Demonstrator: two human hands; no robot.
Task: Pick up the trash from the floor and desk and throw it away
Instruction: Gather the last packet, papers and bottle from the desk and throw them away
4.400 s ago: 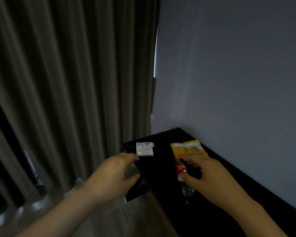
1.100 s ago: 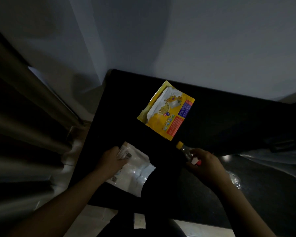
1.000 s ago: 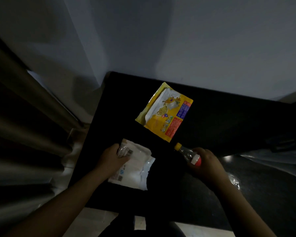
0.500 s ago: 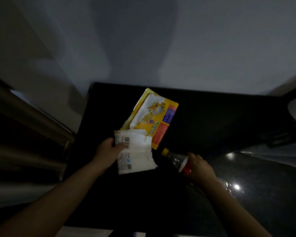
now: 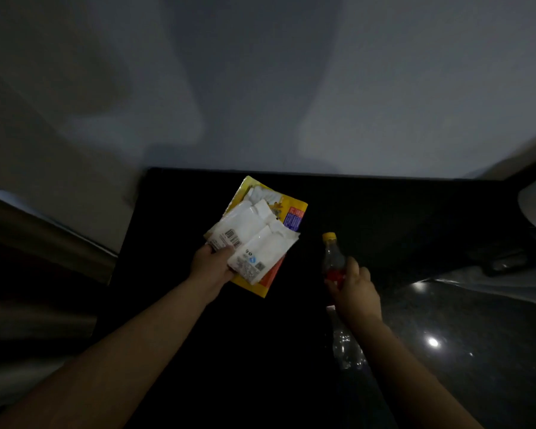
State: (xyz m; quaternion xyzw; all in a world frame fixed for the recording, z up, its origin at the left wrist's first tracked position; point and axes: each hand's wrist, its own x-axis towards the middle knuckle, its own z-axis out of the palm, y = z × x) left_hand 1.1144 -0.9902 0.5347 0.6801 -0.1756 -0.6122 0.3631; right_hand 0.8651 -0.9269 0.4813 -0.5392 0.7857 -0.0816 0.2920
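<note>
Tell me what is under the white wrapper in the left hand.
The yellow snack bag, on the black desk: its top edge, blue-labelled right side and orange lower corner show. Its middle is covered by the white wrapper, which the left hand pinches.

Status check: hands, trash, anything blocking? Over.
Left hand gripping white wrapper, yellow packet beneath it. Right hand gripping bottle. Both over black desk. No bin in view.

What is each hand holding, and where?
Left hand pinches the white plastic wrapper by its near left edge; right hand grips the clear yellow-capped bottle at its red label.
</note>
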